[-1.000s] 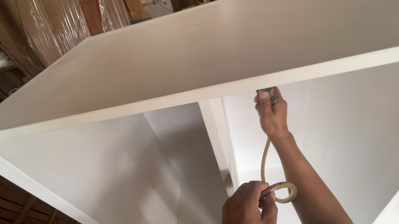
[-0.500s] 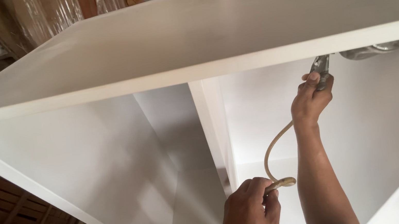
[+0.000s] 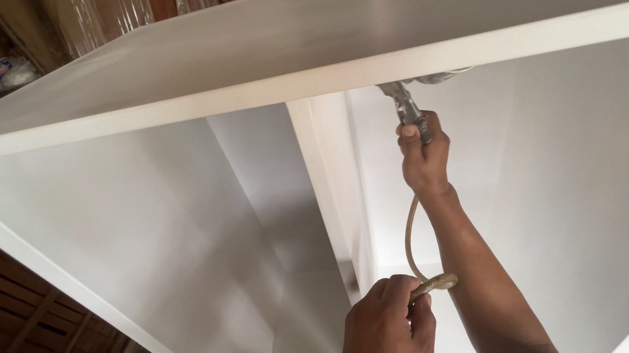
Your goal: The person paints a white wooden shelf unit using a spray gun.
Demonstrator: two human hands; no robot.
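You're working a grey metal spray gun [image 3: 409, 112] inside a large white-painted wooden cabinet [image 3: 360, 31], feeding its hose from below.

Your right hand [image 3: 424, 159] is closing tight around the spray gun's handle, holding it raised just under the cabinet's top panel, nozzle end partly hidden behind the front edge. Your left hand [image 3: 387, 342] is sitting low near the frame bottom, fingers curling shut on the tan flexible hose [image 3: 414, 246], which is looping from the gun down along your right forearm. A white vertical divider [image 3: 330, 190] is standing just beside the gun, to its left.
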